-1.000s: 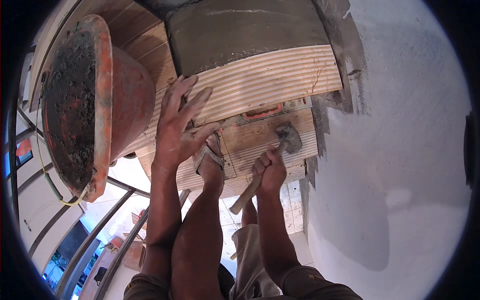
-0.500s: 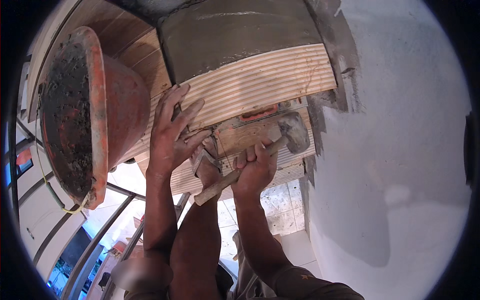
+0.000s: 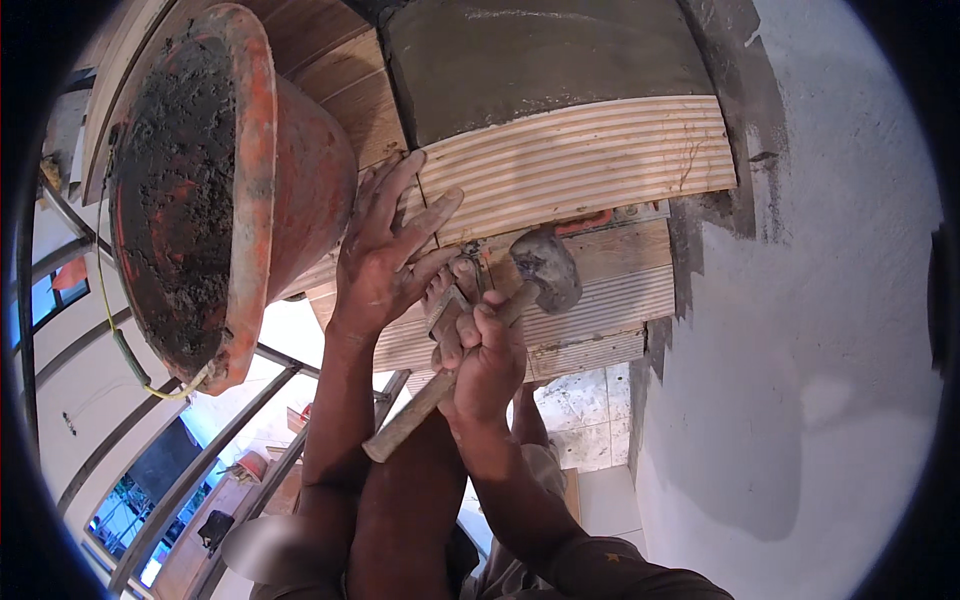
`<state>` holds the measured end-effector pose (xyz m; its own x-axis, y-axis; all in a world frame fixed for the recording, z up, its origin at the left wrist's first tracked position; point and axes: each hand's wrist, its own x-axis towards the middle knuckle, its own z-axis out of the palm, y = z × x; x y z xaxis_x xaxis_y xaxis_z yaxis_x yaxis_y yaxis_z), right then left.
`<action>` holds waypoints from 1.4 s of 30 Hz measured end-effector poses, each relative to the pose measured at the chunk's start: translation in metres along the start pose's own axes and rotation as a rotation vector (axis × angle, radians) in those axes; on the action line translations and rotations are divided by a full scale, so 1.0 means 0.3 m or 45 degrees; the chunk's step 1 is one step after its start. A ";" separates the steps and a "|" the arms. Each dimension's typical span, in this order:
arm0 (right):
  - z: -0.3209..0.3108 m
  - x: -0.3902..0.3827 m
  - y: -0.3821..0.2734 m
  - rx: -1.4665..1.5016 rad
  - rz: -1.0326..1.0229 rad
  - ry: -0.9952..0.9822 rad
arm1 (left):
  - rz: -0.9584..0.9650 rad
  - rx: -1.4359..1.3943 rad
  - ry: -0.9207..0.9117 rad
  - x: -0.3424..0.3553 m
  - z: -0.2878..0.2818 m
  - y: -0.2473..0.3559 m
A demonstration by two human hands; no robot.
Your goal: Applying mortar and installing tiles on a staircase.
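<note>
A ridged, cream-and-tan striped tile (image 3: 590,150) lies on the step, its far edge against a smooth bed of wet grey mortar (image 3: 550,60). At the tile's left end rests my left hand (image 3: 385,240), fingers spread, fingertips by its left edge. My right hand (image 3: 485,365) is closed round the wooden handle of a mallet (image 3: 548,270). The mallet's dark, mortar-smeared head is nearer to me than the tile and looks apart from it. My foot in a sandal (image 3: 452,300) stands between the hands on the step below, partly hidden.
An orange-red bucket (image 3: 312,165) with dark mortar inside stands close to my left hand. Metal railing bars (image 3: 215,445) run along the left. A white wall (image 3: 790,340) rises on the right. Lower steps (image 3: 640,300) descend toward me; an orange-handled tool (image 3: 583,225) lies under the tile's edge.
The whole view has shifted, so the bucket and tile appear farther right. My right hand and mallet have moved left relative to the tile. My left hand stays at the tile's left end.
</note>
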<state>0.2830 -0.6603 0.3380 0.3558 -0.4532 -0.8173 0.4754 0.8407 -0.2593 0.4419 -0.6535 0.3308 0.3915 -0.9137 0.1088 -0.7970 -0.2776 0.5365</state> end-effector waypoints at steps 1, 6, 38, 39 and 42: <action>0.001 0.001 0.004 0.030 -0.022 0.014 | -0.001 0.002 0.001 0.000 -0.001 -0.001; 0.033 -0.006 0.010 0.092 -0.066 0.038 | 0.030 0.029 0.030 0.001 -0.001 0.003; -0.174 0.151 -0.072 0.025 -0.096 0.297 | 0.009 -0.103 0.155 0.010 0.054 0.014; -0.176 0.160 -0.107 0.086 -0.098 0.350 | 0.008 -0.073 0.150 0.013 0.057 0.016; -0.130 0.156 -0.138 0.077 -0.171 0.316 | 0.010 -0.023 0.161 0.022 0.035 0.025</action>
<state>0.2484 -0.7049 0.2903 0.0819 -0.4670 -0.8805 0.5547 0.7553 -0.3490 0.4337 -0.6648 0.3268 0.4414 -0.8706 0.2174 -0.7920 -0.2642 0.5504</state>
